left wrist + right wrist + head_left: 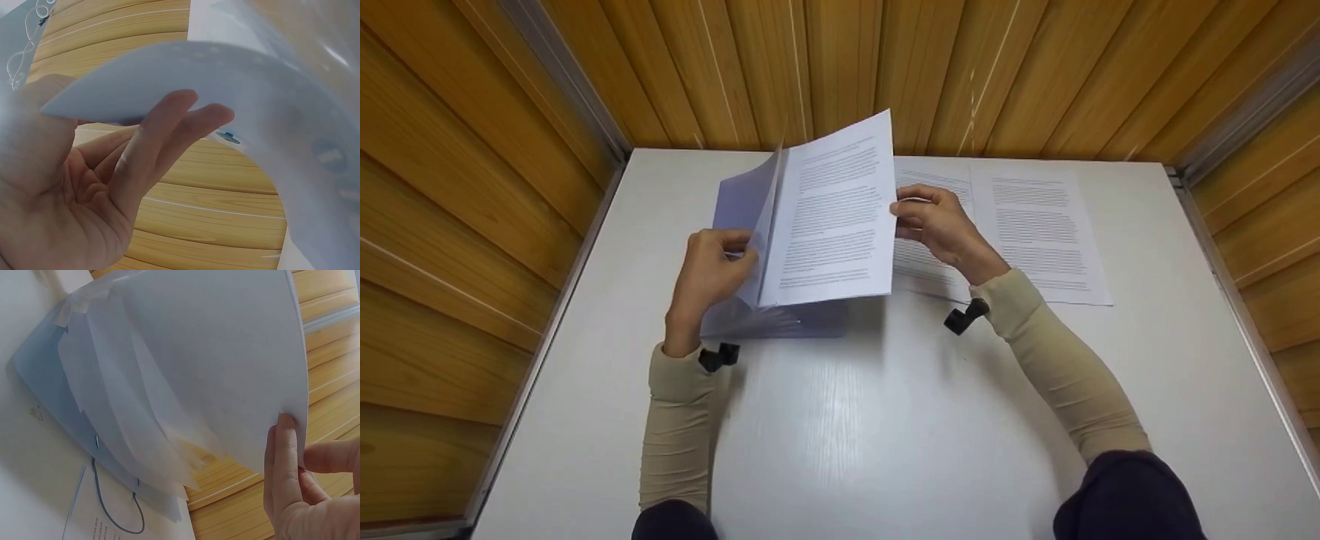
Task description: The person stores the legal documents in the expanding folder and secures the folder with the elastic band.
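A translucent blue-violet folder (pixel 741 196) with clear plastic sleeves lies at the back left of the white table, its leaves lifted. My left hand (pixel 709 271) pinches a clear sleeve (pixel 253 90) that curves over its fingers in the left wrist view. Tilted up beside it is a printed sheet (pixel 840 217), whose right edge my right hand (pixel 939 221) holds between thumb and fingers. From the right wrist view, the sheet's pale back (pixel 219 343) and several loose sleeves (pixel 107 394) fan out below. Whether the sheet sits inside a sleeve, I cannot tell.
Two printed pages (pixel 1039 232) lie side by side on the table (pixel 840 435) at the back right, partly behind my right hand. A dark cord loop (pixel 121 530) hangs from the folder's edge. Wood-plank walls (pixel 840 67) border the table.
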`<state>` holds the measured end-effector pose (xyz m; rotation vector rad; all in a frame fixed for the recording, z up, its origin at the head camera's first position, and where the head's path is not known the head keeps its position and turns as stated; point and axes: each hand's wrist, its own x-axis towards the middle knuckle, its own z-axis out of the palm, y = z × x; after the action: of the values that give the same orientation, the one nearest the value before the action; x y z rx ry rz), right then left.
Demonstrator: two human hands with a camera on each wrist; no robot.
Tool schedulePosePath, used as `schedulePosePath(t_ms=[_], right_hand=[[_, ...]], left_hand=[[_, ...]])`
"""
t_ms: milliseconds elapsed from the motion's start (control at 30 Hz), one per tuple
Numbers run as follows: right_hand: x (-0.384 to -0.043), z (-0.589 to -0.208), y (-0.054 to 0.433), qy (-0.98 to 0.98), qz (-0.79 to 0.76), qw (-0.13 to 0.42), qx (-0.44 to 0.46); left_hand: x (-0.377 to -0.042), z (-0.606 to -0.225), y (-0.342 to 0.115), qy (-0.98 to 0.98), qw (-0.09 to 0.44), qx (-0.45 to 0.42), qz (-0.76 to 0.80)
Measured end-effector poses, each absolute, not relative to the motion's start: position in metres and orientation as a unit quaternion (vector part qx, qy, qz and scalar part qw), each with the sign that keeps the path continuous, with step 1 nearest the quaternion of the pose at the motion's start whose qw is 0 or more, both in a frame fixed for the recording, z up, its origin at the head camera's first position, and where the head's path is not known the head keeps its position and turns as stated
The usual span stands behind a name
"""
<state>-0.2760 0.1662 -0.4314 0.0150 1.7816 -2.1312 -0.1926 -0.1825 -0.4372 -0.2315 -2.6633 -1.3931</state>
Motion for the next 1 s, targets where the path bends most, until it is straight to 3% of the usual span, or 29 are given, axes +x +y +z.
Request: schedulePosePath(t_ms=[1000], right_hand=[[-0.2809, -0.4222, 0.1588, 0.633, -0.753, 0.180, 0.016]], left_hand=[[-0.1940, -0.4372, -0.1790, -0.878, 0.073, -0.088, -0.464]])
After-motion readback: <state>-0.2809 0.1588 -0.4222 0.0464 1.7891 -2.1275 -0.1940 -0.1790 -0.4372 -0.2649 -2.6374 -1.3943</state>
